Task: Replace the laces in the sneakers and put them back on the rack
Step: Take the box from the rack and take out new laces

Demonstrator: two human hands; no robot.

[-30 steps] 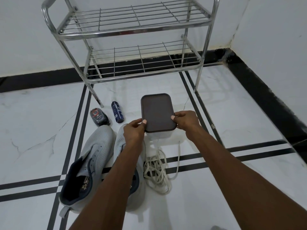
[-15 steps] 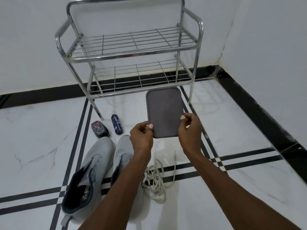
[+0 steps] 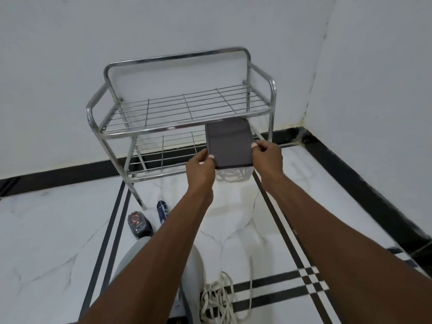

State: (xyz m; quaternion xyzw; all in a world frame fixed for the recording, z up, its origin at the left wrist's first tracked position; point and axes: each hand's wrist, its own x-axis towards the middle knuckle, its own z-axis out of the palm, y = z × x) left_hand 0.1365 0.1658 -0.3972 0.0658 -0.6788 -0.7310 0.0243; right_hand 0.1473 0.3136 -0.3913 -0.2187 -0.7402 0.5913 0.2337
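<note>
Lidded box (image 3: 230,146): pinched at its near corners by left hand (image 3: 201,167) and right hand (image 3: 266,157), held against rack (image 3: 187,127) front. Sneakers (image 3: 194,272) and white laces (image 3: 219,298): on floor (image 3: 46,242) below forearms. Two dark containers (image 3: 140,224): left of grip.

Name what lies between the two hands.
Head view: the lidded box, gripped by left hand and right hand at opposite sides.
</note>
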